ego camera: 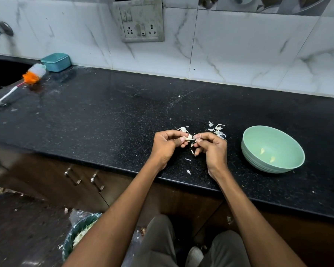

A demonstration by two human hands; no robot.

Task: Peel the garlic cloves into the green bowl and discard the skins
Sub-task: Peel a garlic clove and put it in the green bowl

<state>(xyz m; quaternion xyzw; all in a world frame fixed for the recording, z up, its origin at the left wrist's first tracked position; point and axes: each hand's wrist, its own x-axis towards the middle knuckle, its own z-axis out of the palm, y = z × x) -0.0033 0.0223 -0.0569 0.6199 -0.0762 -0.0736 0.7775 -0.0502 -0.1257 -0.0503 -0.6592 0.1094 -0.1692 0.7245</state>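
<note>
Head view: we see both hands meeting above the black speckled table [108,112]. Our left hand [167,144] curls its fingers round a garlic clove [189,137], and our right hand [212,145] pinches at the clove's other end with thumb and forefinger. Loose garlic skins [218,130] lie scattered just behind and below the hands. To the right, apart from the hands, stands the green bowl [258,151] holding two peeled cloves [262,151]. Far left, near the sink, lie a bottle brush [34,75] and a teal container [56,61]. On the floor by our knee sits a bin [75,232] lined with a bag.
</note>
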